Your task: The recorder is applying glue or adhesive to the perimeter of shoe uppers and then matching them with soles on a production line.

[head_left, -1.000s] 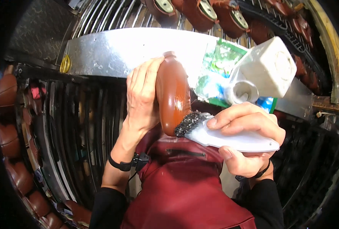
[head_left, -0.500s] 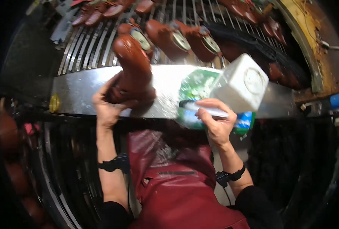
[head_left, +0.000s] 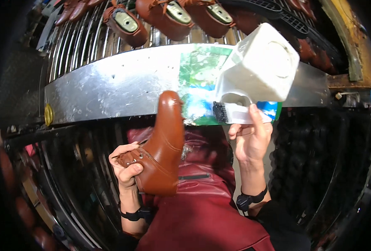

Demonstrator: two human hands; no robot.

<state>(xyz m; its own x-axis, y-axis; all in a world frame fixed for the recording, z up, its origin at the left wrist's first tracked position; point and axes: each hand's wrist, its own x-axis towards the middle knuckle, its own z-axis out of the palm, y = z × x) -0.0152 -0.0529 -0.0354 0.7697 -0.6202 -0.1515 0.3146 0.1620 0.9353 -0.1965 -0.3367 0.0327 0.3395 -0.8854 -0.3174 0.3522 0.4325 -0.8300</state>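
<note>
A glossy brown leather shoe (head_left: 162, 146) is in my left hand (head_left: 127, 165), gripped at its laced opening, thumb on the near side and fingers behind. Its toe points away from me, and its body hangs over my apron in front of the bench edge. My right hand (head_left: 252, 140) pinches the pale handle of a brush (head_left: 237, 115) with short black bristles facing left. Right behind the brush is a white plastic jug (head_left: 262, 62), tilted, with an opening low on its side. Whether the bristles touch the jug cannot be told.
Under the jug a green and blue plastic sheet (head_left: 200, 62) covers part of the metal bench top (head_left: 122, 79). Beyond it, brown shoes (head_left: 124, 23) with pale green insides stand on a roller rack (head_left: 74, 54). A yellow loop (head_left: 48, 115) hangs at the bench's left edge.
The shoe has come down from above the bench toward me, over the apron. The brush has shifted right, close to the jug's opening. My view has also shifted.
</note>
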